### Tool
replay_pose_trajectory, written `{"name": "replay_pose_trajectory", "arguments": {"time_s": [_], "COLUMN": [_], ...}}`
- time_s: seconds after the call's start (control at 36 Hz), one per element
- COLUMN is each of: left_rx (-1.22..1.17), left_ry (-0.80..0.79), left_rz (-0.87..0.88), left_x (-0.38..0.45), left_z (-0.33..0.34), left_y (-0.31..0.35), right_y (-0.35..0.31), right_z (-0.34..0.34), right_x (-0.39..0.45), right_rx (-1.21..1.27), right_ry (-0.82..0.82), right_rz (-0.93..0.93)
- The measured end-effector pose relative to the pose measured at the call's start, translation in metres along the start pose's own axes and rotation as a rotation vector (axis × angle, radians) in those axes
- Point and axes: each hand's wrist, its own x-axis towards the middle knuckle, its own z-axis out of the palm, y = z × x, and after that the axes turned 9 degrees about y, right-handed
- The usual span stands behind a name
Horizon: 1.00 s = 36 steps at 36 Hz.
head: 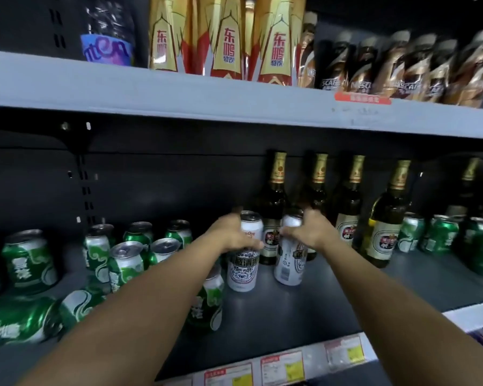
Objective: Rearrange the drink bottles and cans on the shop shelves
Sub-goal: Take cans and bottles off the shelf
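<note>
Two tall white cans stand upright on the dark lower shelf. My left hand grips the left white can near its top. My right hand grips the right white can the same way. Just behind them stand several dark beer bottles with gold foil necks. Green cans crowd the shelf to the left, some upright, one lying on its side. One green can stands right under my left forearm.
More green cans sit at the right behind the bottles. The grey upper shelf carries gold and red bottles and brown coffee bottles. Price labels line the lower shelf's front edge.
</note>
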Motion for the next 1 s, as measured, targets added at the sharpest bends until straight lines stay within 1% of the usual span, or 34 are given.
{"name": "replay_pose_trajectory", "arguments": {"time_s": [0.08,0.17,0.25,0.33,0.47,0.58,0.81,0.86,1.0], "left_rx": [-0.006,-0.081,-0.233,-0.363,-0.433,-0.383,-0.264,-0.244,-0.231], "left_ry": [0.107,0.192,0.313,0.432,0.647,0.742,0.979,1.021,1.123], "left_rz": [-0.047,-0.102,-0.15,-0.149,-0.159,-0.2,-0.274,-0.278,-0.309], "left_x": [-0.002,-0.01,-0.019,-0.029,-0.057,-0.087,-0.172,-0.193,-0.25], "left_z": [0.007,0.005,-0.006,-0.024,-0.066,-0.104,-0.181,-0.202,-0.259], "left_y": [-0.001,0.005,0.012,0.021,0.023,0.004,-0.064,-0.087,-0.153], "right_y": [0.002,0.003,-0.004,-0.021,-0.069,-0.113,-0.213,-0.242,-0.325], "right_z": [0.002,-0.002,-0.013,-0.035,-0.065,-0.068,-0.038,-0.029,-0.008], "right_x": [-0.004,-0.016,-0.031,-0.043,-0.066,-0.09,-0.153,-0.167,-0.208], "right_rx": [-0.079,-0.066,0.021,0.093,0.235,0.293,0.44,0.491,0.673], "right_ry": [0.072,0.187,0.362,0.498,0.673,0.674,0.578,0.545,0.483], "right_rz": [-0.02,-0.047,-0.075,-0.095,-0.172,-0.303,-0.549,-0.571,-0.543]}}
